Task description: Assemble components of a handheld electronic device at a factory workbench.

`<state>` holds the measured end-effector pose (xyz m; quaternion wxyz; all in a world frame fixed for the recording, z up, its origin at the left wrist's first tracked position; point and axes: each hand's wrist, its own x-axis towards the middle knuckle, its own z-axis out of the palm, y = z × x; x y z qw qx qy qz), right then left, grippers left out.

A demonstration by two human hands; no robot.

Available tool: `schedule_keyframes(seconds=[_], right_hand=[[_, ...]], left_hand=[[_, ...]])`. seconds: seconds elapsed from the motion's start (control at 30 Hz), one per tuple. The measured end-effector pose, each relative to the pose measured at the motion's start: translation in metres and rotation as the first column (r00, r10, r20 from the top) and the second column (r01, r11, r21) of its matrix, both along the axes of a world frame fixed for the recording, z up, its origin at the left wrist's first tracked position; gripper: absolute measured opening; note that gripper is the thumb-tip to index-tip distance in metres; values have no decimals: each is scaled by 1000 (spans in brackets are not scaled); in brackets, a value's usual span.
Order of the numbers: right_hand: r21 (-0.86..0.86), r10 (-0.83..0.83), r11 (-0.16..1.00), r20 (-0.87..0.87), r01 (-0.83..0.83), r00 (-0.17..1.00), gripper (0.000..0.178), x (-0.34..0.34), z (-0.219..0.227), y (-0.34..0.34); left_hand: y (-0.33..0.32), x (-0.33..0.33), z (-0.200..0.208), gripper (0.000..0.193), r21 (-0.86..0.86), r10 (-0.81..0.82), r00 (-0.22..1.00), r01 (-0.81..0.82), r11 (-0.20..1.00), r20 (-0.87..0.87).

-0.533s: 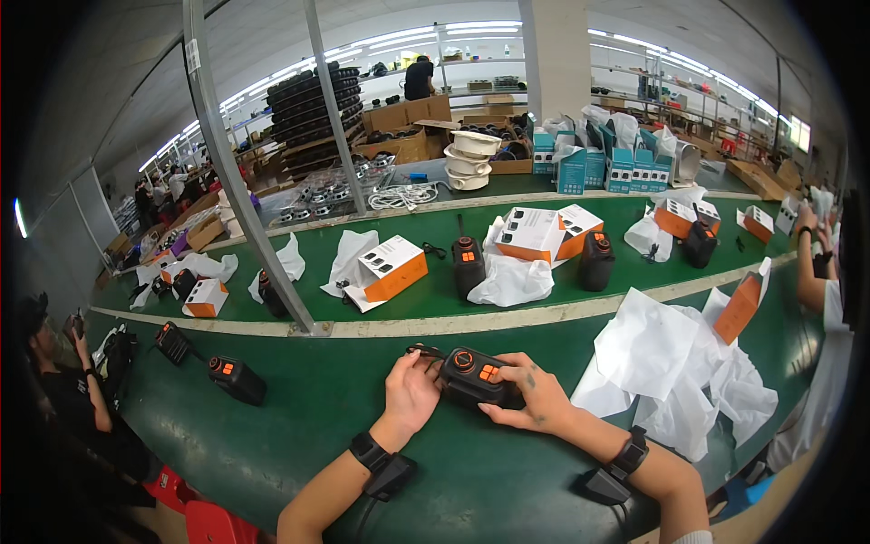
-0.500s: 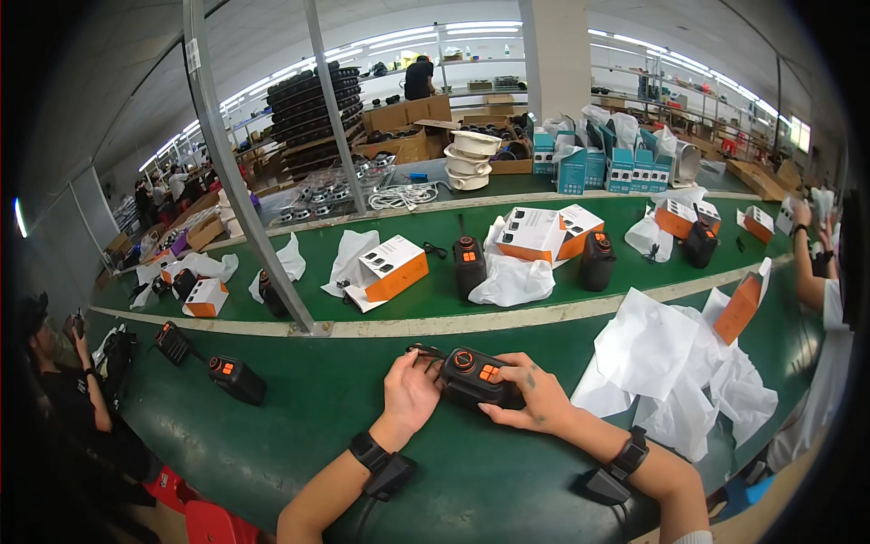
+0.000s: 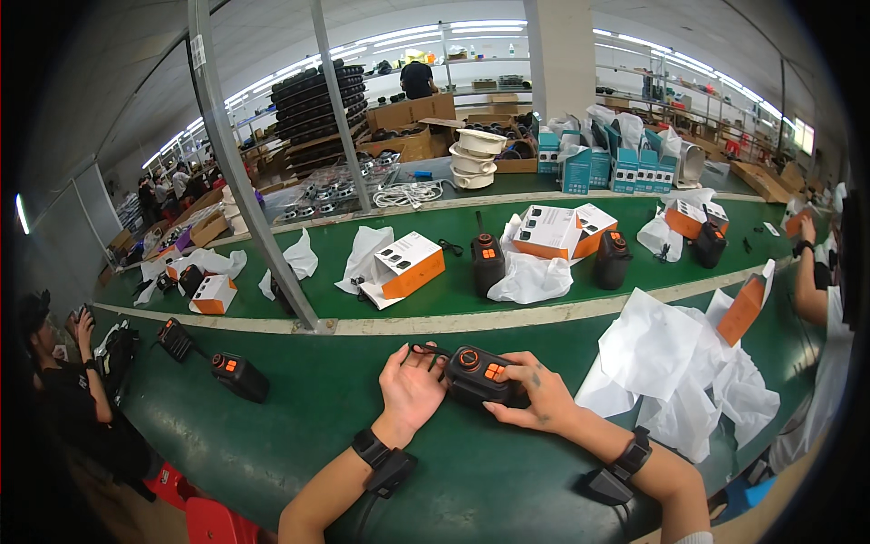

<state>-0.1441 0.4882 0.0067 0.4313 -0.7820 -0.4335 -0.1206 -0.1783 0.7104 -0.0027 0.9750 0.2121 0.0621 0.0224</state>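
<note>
The left hand [image 3: 412, 396] is half open, palm up, fingers at the left end of the black device [image 3: 478, 378]; the right hand [image 3: 541, 395], curled, grips the other end. Its long axis runs left to right, orange buttons [image 3: 495, 373] facing up.

Black wristbands [image 3: 372, 448] with boxy modules [image 3: 392, 473], dark markings [image 3: 536, 379] on right hand [image 3: 538, 397]

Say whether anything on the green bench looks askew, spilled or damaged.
No spill or damage shows. Only the area right of the right hand looks messy: crumpled white sheets lie loosely heaped, with an orange box at their far edge.
</note>
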Motion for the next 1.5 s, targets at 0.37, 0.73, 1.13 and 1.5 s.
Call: schedule_keyframes(seconds=[0.37,0.73,1.13,1.5], right_hand=[[37,1,999,74,-4,997,46,1,-2,3],[36,-8,999,67,5,998,44,-1,1,7],[76,8,997,77,-14,997,45,1,-2,10],[95,15,995,193,-34,981,49,4,-3,15]], left_hand=[[2,-1,2,8,53,7,1000,-7,999,4],[7,0,-3,10,134,-10,1000,7,991,20],[10,1,-5,10,125,-5,1000,5,992,-3],[14,1,-7,12,123,-5,1000,7,992,-12]])
